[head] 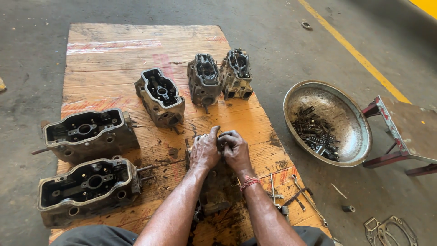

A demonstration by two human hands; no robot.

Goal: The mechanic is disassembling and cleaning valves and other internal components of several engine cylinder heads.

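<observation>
Two forearms reach over a greasy engine part [214, 191]; left hand [205, 152] and right hand [235, 150] both clench its top edge, five similar castings [160, 96] lying on the wooden board [114, 50]

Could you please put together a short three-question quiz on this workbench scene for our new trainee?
1. How many cylinder heads lie on the wooden board apart from the one under the hands?
2. True or false: the metal bowl sits on the board.
3. Which wrist wears a red thread: left or right?

Key:
1. Five, for example one at the near left.
2. False; it rests on the concrete floor, holding springs.
3. The right hand; the left hand has none.
</observation>
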